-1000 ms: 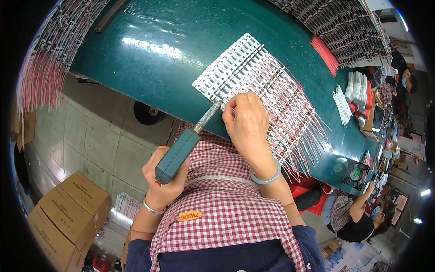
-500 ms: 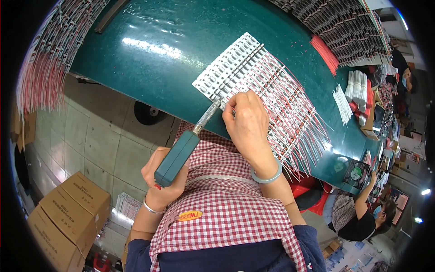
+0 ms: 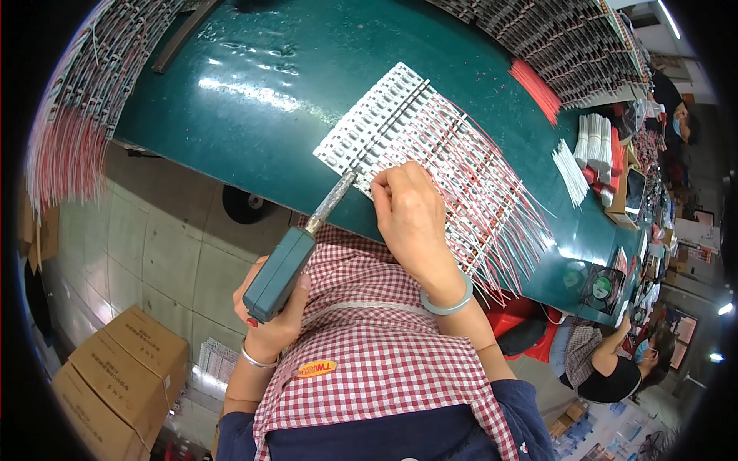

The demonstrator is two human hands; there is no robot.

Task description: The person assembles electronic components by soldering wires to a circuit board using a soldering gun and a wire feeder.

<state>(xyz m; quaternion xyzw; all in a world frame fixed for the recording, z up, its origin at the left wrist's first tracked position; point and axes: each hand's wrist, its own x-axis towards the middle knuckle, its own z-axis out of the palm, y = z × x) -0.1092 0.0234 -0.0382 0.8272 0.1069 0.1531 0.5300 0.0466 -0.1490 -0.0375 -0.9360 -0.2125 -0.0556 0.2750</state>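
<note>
My left hand (image 3: 275, 311), wearing a silver bracelet, is wrapped round the dark green handle of a soldering iron (image 3: 280, 273). Its metal barrel points up and away, and the tip is at the near edge of a white panel of small boards (image 3: 369, 115). Just right of the tip, over the panel, is my right hand (image 3: 415, 211) with a pale green bangle. Thumb and forefinger are pinched together; what they hold is hidden. Thin red and white wires (image 3: 500, 207) fan out from the panel's right part, and my right hand covers some of it.
The panel lies on a green table (image 3: 254, 138). Wired panels are stacked at the left (image 3: 69, 146) and the far right (image 3: 569, 54). Red wires (image 3: 536, 92) and white wire bundles (image 3: 594, 142) lie at the right. Cardboard boxes (image 3: 123, 376) stand lower left. A co-worker (image 3: 611, 369) sits at the right.
The whole view has shifted slightly, so panel and hands appear farther left. The soldering iron's tip stays at the panel's near edge, and my right hand remains pinched beside it.
</note>
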